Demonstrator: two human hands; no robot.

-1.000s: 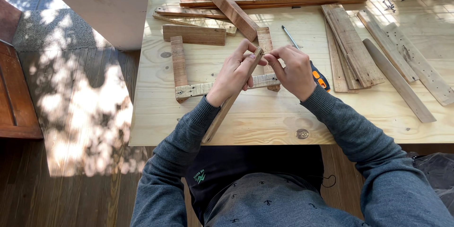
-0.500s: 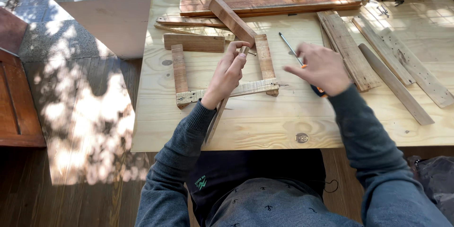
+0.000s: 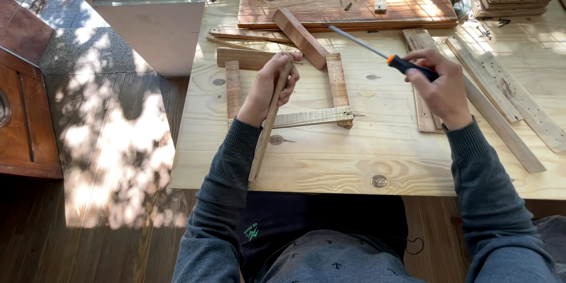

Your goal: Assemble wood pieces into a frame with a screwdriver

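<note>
Over table, L hand [image 3: 268, 85] grips slat [image 3: 266, 127], R hand [image 3: 439, 85] raises screwdriver [image 3: 377, 52].

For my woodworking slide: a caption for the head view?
Left hand holds a wooden slat; right hand lifts a screwdriver over the table.

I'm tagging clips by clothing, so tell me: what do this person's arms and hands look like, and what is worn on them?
Both arms are covered by long, dark grey-blue knit sleeves with ribbed cuffs ending at the wrists. The left hand and right hand are bare: no gloves, and no rings or watch that I can make out. The sleeves are plain, without markings.
</note>
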